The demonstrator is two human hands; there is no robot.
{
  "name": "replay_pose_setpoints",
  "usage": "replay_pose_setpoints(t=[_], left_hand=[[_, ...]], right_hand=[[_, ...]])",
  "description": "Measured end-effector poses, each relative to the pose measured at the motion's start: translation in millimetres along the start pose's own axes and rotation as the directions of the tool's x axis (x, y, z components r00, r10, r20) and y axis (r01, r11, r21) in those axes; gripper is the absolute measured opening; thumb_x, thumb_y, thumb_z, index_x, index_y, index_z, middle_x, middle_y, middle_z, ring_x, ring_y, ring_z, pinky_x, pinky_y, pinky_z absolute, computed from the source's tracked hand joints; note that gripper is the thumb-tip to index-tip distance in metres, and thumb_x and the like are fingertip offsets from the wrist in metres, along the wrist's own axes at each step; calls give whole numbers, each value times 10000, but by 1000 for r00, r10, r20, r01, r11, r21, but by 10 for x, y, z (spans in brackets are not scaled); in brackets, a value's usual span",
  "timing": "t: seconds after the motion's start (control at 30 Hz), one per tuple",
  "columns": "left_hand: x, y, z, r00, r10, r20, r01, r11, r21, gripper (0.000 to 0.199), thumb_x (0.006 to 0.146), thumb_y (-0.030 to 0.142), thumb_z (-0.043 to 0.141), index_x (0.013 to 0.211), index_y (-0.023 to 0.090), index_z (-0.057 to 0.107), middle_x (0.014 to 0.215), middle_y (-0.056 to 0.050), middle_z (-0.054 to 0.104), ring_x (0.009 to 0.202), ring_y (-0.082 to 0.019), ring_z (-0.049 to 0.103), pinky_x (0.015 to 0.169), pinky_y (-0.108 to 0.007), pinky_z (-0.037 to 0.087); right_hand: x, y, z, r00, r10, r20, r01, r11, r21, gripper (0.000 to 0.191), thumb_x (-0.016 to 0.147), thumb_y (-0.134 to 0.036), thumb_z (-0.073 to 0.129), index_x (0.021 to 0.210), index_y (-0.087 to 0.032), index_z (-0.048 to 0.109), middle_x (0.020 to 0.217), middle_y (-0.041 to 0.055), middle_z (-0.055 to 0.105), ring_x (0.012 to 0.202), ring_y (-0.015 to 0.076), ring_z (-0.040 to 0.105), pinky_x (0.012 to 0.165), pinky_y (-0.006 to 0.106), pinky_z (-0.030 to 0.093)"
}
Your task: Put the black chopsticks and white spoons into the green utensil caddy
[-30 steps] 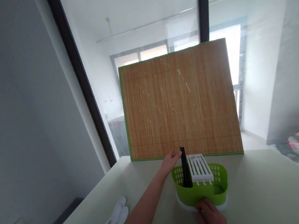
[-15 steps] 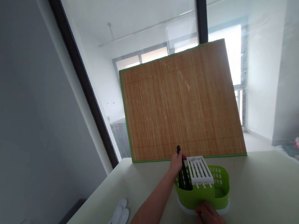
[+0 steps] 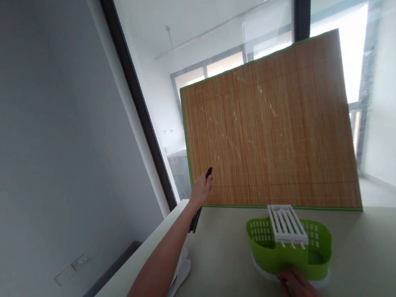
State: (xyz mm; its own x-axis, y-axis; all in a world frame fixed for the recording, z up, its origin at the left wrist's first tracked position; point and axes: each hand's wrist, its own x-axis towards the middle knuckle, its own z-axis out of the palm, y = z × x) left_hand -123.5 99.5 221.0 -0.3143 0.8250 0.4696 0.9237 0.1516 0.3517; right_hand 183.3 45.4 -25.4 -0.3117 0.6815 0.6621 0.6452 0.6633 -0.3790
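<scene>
Holding the black sticks (image 3: 195,221) bunched in my left hand (image 3: 201,189), left of the basket (image 3: 278,261), seemed to want a firm grip; my right hand (image 3: 300,294) met the basket's near side, best lightly, though whether it gripped I couldn't tell.

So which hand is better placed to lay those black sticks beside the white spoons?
Probably the left hand: it grips the black sticks, and the white spoons lie on its side. The right hand is over at the green basket's front.
</scene>
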Motion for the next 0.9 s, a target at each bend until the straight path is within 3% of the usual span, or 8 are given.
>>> replay_pose_setpoints(t=[0.1, 0.2, 0.37, 0.57, 0.9], left_hand=[[-334, -633, 32, 984, -152, 90, 130, 968, 213, 316, 935, 337, 292, 1030, 142, 522, 893, -114, 647, 831, -197, 622, 671, -280, 448], [-802, -1192, 119, 934, -323, 150, 243, 886, 395, 281, 927, 276, 300, 1010, 134, 527, 898, -142, 654, 847, -230, 631, 692, -319, 453], [-1474, -1765, 246, 861, -470, 194, 295, 773, 561, 290, 893, 120, 274, 1043, 90, 520, 933, -162, 657, 899, -245, 633, 723, -330, 456], [-1713, -1925, 415, 817, -537, 213, 292, 702, 649, 300, 871, 95, 299, 1025, 81, 557, 962, -186, 655, 940, -249, 630, 765, -332, 451], [-1598, -1890, 596, 838, -515, 182, 274, 685, 675, 374, 884, 113, 241, 1060, 82, 569, 1022, -206, 629, 948, -250, 625, 757, -331, 461]], right_hand=[[-5, -10, -6, 1000, -3, 26, 3, 1000, -7, 215, 869, -280, 387, 862, -246, 599, 888, 28, 652, 710, 164, 648, 577, 268, 501], [-19, -3, 12, 999, 0, 49, 1, 1000, -12, 217, 872, -289, 384, 871, -250, 598, 907, 28, 654, 721, 166, 649, 586, 268, 498], [-48, 32, 51, 996, 5, 89, -4, 1000, -10, 204, 872, -313, 391, 873, -262, 588, 913, 17, 650, 697, 158, 645, 551, 253, 487], [-38, 30, 31, 994, 12, 110, -15, 1000, 26, 189, 859, -315, 409, 862, -259, 590, 900, 10, 649, 697, 153, 644, 571, 249, 492], [-22, -4, 14, 991, 11, 130, -13, 1000, 14, 197, 871, -277, 385, 863, -255, 580, 892, 18, 640, 728, 160, 640, 607, 266, 491]])
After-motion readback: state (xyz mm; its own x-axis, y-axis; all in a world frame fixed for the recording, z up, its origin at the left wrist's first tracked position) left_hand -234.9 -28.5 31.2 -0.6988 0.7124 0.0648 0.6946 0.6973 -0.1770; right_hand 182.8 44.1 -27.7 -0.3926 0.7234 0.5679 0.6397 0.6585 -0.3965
